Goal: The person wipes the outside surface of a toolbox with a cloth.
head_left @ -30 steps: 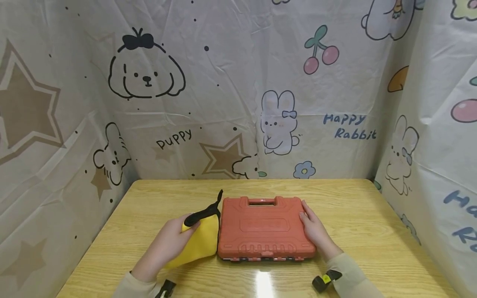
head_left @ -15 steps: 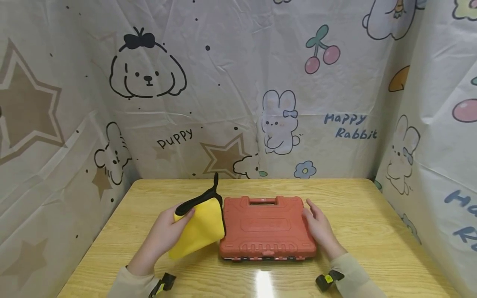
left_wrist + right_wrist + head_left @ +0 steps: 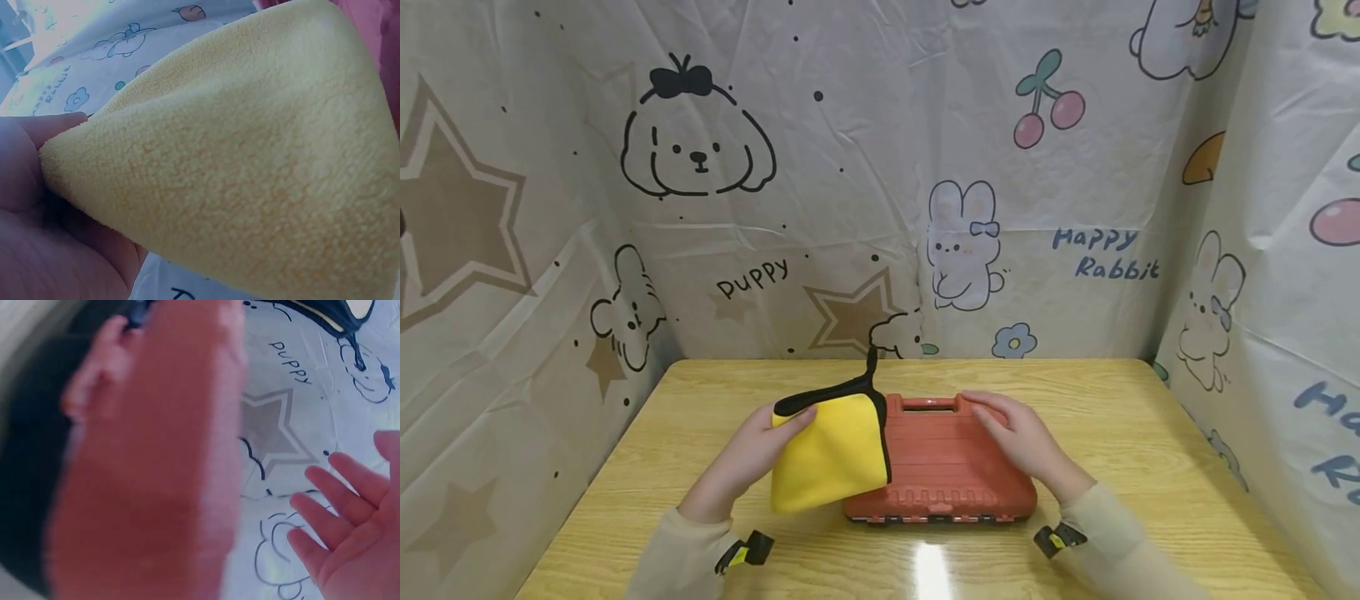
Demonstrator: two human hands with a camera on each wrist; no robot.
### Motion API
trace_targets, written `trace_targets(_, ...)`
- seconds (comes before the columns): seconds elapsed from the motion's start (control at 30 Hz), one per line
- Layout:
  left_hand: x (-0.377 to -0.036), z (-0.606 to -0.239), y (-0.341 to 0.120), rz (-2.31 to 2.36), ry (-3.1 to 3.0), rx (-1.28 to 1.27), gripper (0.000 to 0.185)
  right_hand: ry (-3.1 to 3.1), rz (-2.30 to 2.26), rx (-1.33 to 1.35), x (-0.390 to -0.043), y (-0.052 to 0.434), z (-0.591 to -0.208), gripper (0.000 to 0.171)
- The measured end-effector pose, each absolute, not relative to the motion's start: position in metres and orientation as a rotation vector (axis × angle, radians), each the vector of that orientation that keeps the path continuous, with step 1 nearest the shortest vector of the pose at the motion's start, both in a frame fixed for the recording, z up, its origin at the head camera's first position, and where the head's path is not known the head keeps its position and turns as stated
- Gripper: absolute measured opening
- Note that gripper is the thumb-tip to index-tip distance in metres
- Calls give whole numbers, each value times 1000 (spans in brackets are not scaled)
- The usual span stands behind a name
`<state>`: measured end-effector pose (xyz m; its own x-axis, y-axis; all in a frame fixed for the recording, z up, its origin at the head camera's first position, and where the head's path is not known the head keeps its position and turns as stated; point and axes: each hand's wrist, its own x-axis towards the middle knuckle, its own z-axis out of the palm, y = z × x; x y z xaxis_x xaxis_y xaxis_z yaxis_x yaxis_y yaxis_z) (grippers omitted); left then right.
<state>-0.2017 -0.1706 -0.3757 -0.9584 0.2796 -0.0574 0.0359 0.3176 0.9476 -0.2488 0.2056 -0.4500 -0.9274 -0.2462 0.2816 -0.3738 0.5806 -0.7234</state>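
Cloth shift: On my head feed, the yellow cloth [image 3: 831, 458] had come rightward over the past second, and its right edge, bound in black trim [image 3: 888, 454], overlapped the left part of the red case [image 3: 955, 467]. I couldn't tell whether it touched the lid.
Case: It had stayed where it was, lying flat and closed on the surface [image 3: 1097, 408], with its carry handle [image 3: 929, 402] at the far side.
Far corner: The right hand [image 3: 1026, 437] had left the case's right side and come over its far right corner. I judged this to be an early stage of bringing cloth and case together.
Left grip: The left hand [image 3: 748, 450] pinched the cloth at its upper left, thumb across the front. My left wrist feed showed the fabric spreading out from that grip, and the case only as a red strip at the edge.
Black loop: This black loop [image 3: 872, 367] stood up from the cloth's upper right corner.
Right fingers: They were extended and parted on my right wrist feed, grasping nothing. From above they overlapped the case, but I couldn't tell whether they touched it.
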Motion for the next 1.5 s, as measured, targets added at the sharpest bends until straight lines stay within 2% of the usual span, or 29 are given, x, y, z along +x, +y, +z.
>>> trace_targets(0.4, -216, -379, -142, 1730, 2136, 512, 39, -2650, 1606, 837, -252, 176, -429, 60)
trace_targets(0.6, -223, -388, -121, 1741, 2029, 526, 43, -2774, 1775, 750, -255, 164, -426, 70)
trace_targets(0.87, -233, -395, -100, 1780, 1886, 502, 45, -2629, 2345, 830, -266, 171, -422, 71)
trace_targets(1.0, -237, -397, -93, 1787, 1848, 472, 43, -2613, 2455, 785, -268, 177, -419, 63)
trace_targets(1.2, -241, -402, -84, 1804, 1825, 427, 39, -2701, 2385, 687, -267, 181, -416, 52)
trace_targets(1.4, -243, -404, -80, 1813, 1846, 386, 40, -2852, 2028, 634, -262, 190, -413, 54)
trace_targets(1.5, -243, -406, -79, 1819, 1854, 385, 40, -2865, 1998, 620, -259, 194, -411, 56)
